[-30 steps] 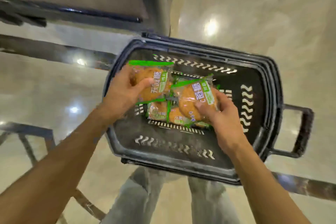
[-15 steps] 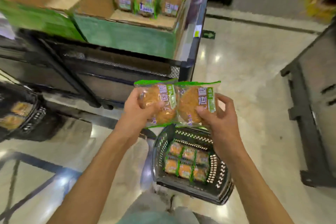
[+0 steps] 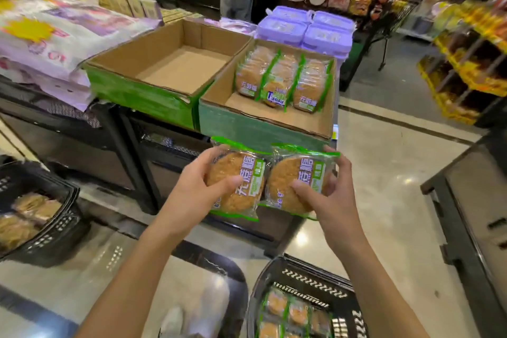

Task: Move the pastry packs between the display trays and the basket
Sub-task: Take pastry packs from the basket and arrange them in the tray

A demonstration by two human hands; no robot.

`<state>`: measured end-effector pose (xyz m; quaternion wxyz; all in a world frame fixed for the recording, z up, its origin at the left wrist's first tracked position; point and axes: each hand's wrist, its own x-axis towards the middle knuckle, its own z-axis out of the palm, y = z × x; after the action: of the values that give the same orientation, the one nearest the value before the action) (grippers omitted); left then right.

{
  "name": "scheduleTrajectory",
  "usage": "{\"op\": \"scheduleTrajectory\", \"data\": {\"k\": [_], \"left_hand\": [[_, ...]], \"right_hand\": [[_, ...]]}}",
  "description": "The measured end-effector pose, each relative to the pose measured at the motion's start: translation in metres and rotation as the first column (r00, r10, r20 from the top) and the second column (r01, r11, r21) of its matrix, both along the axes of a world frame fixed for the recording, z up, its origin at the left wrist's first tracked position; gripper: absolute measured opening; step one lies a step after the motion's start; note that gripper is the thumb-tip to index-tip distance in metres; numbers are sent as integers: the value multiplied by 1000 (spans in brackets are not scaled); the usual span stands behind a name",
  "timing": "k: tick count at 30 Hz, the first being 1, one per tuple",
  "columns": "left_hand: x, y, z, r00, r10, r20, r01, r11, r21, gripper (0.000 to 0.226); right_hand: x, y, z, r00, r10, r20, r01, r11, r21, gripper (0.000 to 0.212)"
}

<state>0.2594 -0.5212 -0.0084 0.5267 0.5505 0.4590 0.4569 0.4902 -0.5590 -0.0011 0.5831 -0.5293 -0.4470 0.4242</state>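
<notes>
Both pastry packs [image 3: 236,181] now higher, nearer the right display tray [image 3: 263,129], each hand's fingers [image 3: 229,181] clamped round one.

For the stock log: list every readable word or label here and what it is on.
"Taosu": middle pack in the right tray.
"无蔗糖": large print on the left hand's pack; same print on the right hand's pack.
Small print, shelf tags, background goods: too blurred.

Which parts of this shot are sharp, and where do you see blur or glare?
Head view: the two pastry packs gripped by the left hand and right hand are sharp; the far shelves smear with motion blur; ceiling lights glare off the floor; wide-angle bending at edges.
</notes>
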Motion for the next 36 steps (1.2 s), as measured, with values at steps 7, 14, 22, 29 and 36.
{"op": "scheduleTrajectory", "data": {"k": [7, 14, 22, 29, 36], "left_hand": [[-90, 116, 18, 993, -109, -42, 108, 994, -20, 51], [-83, 204, 43, 938, -316, -144, 331, 939, 94, 44], [-26, 320, 55, 771, -327, -546, 499, 844, 198, 61], [56, 410, 46, 408, -390, -826, 711, 703, 19, 67], [113, 459, -6, 125, -105, -986, 801, 598, 38, 54]], "right_hand": [[-82, 92, 20, 970, -134, 202, 139, 990, -7, 35], [-69, 146, 61, 869, -249, 428, 259, 965, 35, 53], [-1, 257, 31, 797, -506, 329, 533, 846, 7, 39], [62, 386, -14, 726, -521, 448, 620, 778, -99, 41], [94, 404, -46, 574, -396, 717, 609, 791, -51, 29]]}}
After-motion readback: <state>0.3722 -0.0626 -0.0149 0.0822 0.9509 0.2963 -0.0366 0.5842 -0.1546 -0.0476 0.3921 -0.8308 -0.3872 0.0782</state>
